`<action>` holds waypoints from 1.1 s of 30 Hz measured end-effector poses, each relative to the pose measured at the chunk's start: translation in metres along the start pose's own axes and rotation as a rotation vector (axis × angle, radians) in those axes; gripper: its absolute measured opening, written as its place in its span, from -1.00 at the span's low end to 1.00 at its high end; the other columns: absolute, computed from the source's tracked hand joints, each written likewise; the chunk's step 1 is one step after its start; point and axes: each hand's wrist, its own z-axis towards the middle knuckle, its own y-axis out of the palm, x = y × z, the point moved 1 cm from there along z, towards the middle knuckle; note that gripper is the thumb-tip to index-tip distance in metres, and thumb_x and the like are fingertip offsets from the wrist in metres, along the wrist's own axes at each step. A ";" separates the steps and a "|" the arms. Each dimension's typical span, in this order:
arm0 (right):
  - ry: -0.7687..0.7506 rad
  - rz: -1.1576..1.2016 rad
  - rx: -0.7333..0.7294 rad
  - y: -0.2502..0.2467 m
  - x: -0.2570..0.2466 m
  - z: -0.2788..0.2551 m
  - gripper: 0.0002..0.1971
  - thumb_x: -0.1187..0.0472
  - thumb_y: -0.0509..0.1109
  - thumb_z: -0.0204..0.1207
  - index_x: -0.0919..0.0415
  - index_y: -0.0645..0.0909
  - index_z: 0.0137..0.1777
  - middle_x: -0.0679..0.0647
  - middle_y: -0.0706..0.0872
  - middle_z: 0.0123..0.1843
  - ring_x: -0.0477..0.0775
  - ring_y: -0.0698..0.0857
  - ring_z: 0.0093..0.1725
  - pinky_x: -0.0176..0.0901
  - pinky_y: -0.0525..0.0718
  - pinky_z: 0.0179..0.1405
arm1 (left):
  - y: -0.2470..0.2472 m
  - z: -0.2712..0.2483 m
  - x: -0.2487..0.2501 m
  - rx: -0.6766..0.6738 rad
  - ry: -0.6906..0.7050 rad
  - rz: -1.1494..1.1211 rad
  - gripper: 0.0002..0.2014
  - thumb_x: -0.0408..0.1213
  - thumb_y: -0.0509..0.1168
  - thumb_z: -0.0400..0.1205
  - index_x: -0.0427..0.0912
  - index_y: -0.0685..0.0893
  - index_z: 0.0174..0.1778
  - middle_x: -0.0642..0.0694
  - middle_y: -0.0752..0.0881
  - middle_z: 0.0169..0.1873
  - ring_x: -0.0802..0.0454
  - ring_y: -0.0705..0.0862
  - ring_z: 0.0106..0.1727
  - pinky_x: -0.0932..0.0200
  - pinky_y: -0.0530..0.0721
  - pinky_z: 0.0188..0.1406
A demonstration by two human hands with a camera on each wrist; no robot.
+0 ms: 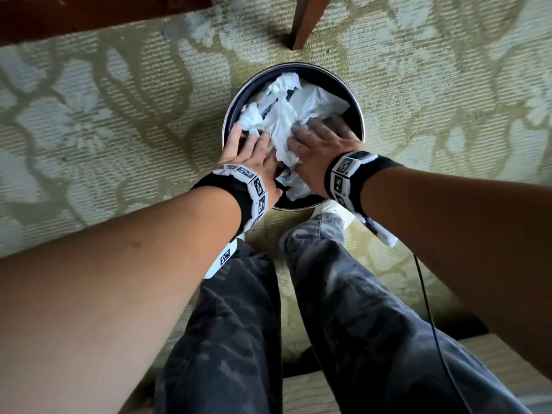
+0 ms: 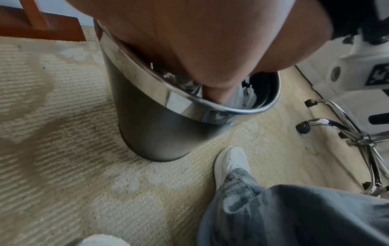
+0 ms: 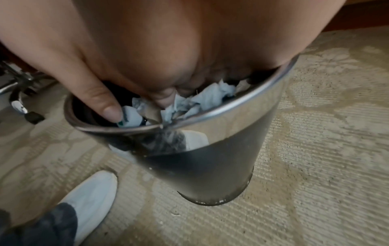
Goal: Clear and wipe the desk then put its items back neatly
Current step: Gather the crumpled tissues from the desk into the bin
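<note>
Head looks down; wrists close; all share bin [image 1: 357, 115].

I can read no words, brand names or numbers anywhere here. The only signs are the black-and-white square marker codes printed on the wristbands [image 1: 254, 186] I wear on both wrists, and one more on the white camera mount [image 2: 378, 74] in my left wrist view. The crumpled paper [image 1: 286, 121] in the bin shows dark print, too blurred to read.

- A patterned carpet [image 1: 119, 121] covers the floor.
- A wooden furniture leg [image 1: 307, 19] stands at twelve o'clock.
- A chrome chair base [image 2: 357, 133] on castors sits at three o'clock in the left wrist view.
- White shoes [image 3: 90, 196] rest on the carpet.
</note>
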 end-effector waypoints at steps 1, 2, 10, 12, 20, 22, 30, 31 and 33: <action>0.014 0.015 -0.031 0.001 0.000 0.006 -0.32 -0.26 -0.07 0.75 -0.14 -0.12 0.82 -0.18 -0.24 0.83 0.08 -0.22 0.82 0.33 -0.17 0.74 | -0.001 0.001 0.001 -0.005 -0.015 -0.002 -0.20 0.31 -0.18 0.71 -0.07 -0.01 0.81 -0.18 -0.15 0.80 -0.20 -0.22 0.80 -0.44 -0.54 0.58; 0.023 0.023 -0.072 0.001 -0.001 0.012 -0.28 -0.30 -0.04 0.73 -0.14 -0.14 0.82 -0.17 -0.27 0.83 0.11 -0.23 0.81 0.36 -0.14 0.72 | -0.002 0.002 0.001 -0.010 -0.024 -0.009 -0.21 0.29 -0.14 0.71 -0.07 -0.04 0.81 -0.17 -0.17 0.80 -0.19 -0.24 0.80 -0.43 -0.55 0.59; -0.006 -0.103 -0.155 -0.017 -0.008 0.013 -0.28 -0.23 0.14 0.76 -0.13 -0.08 0.82 -0.08 -0.24 0.84 0.20 -0.28 0.80 0.37 -0.21 0.69 | -0.006 -0.012 -0.010 0.062 0.000 -0.192 -0.17 0.03 0.10 0.67 -0.02 -0.14 0.82 -0.08 -0.22 0.80 -0.03 -0.24 0.80 -0.04 -0.37 0.75; 0.074 0.048 -0.119 -0.029 -0.011 0.000 -0.34 -0.20 0.03 0.74 -0.17 -0.03 0.81 -0.16 -0.20 0.84 0.20 -0.28 0.80 0.37 -0.20 0.73 | -0.018 -0.025 -0.014 0.008 0.001 -0.266 -0.15 -0.06 0.16 0.68 -0.03 -0.18 0.81 -0.04 -0.27 0.80 0.01 -0.28 0.79 0.03 -0.33 0.75; 0.086 0.205 -0.113 -0.070 -0.010 -0.079 -0.40 -0.07 0.07 0.76 -0.21 0.04 0.79 -0.18 -0.20 0.84 0.22 -0.22 0.82 0.32 -0.10 0.77 | -0.080 -0.099 -0.019 -0.079 -0.030 -0.475 -0.13 -0.08 0.25 0.74 -0.09 -0.19 0.82 -0.08 -0.31 0.78 -0.05 -0.31 0.79 0.07 -0.15 0.78; 0.115 0.246 -0.078 -0.081 -0.005 -0.094 -0.40 -0.08 0.06 0.76 -0.23 0.04 0.78 -0.18 -0.16 0.84 0.18 -0.19 0.82 0.29 -0.09 0.78 | -0.102 -0.115 -0.016 -0.067 -0.022 -0.473 -0.14 -0.08 0.23 0.76 -0.10 -0.20 0.82 -0.09 -0.31 0.78 -0.06 -0.31 0.79 0.09 -0.16 0.77; 0.291 0.362 0.085 -0.159 0.025 -0.203 -0.37 -0.20 0.03 0.74 -0.27 -0.01 0.80 -0.22 -0.12 0.84 0.13 -0.13 0.83 0.19 -0.10 0.79 | -0.214 -0.181 -0.012 0.045 0.022 -0.406 -0.13 0.11 0.20 0.76 -0.07 -0.20 0.82 -0.06 -0.30 0.79 -0.05 -0.28 0.80 0.01 -0.08 0.76; 0.319 0.368 0.103 -0.172 0.031 -0.221 -0.36 -0.21 0.03 0.75 -0.26 -0.01 0.80 -0.21 -0.12 0.84 0.12 -0.12 0.83 0.17 -0.09 0.79 | -0.235 -0.192 -0.009 0.079 0.044 -0.400 -0.13 0.12 0.20 0.76 -0.07 -0.19 0.82 -0.06 -0.27 0.79 -0.05 -0.25 0.80 0.01 -0.08 0.75; 0.376 0.364 0.145 -0.197 0.044 -0.261 -0.36 -0.21 0.03 0.77 -0.22 -0.02 0.81 -0.17 -0.11 0.84 0.14 -0.09 0.82 0.15 -0.05 0.79 | -0.273 -0.219 -0.002 0.149 0.097 -0.380 -0.14 0.14 0.20 0.76 -0.09 -0.15 0.82 -0.07 -0.22 0.80 -0.05 -0.21 0.81 -0.05 -0.05 0.77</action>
